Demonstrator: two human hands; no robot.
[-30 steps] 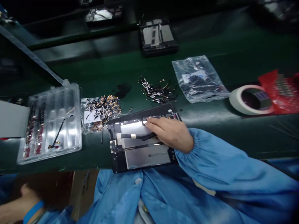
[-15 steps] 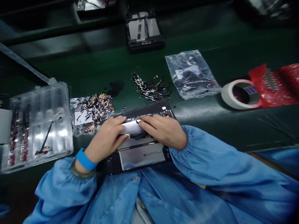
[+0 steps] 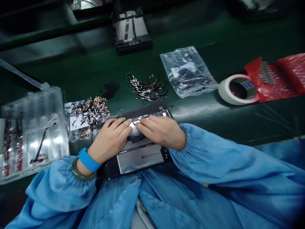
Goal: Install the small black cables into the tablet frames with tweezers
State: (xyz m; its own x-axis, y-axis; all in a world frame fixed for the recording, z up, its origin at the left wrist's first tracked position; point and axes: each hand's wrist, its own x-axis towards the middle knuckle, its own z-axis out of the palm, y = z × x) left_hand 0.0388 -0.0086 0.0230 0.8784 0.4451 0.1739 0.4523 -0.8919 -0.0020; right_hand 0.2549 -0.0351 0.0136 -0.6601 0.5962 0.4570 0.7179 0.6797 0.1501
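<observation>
Now both hands on work: left hand (image 3: 108,140), absent from bench a second ago, has joined, fingers flat, nearly closed together, pressing silver plate beside right hand (image 3: 162,132), which stays put, fingers extended, gripping nothing visible. Two-handed pressing suggests seating of part. Opened tablet (image 3: 140,157) lies at bench edge against blue sleeves: black frame, grey metal panels, dark flex cable under fingertips. Clear tray (image 3: 33,127) far left, tape roll (image 3: 234,90) right.

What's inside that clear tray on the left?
The tray holds one thin black cable in a middle slot and rows of small reddish parts at its left end. Glare hides the other slots.
</observation>
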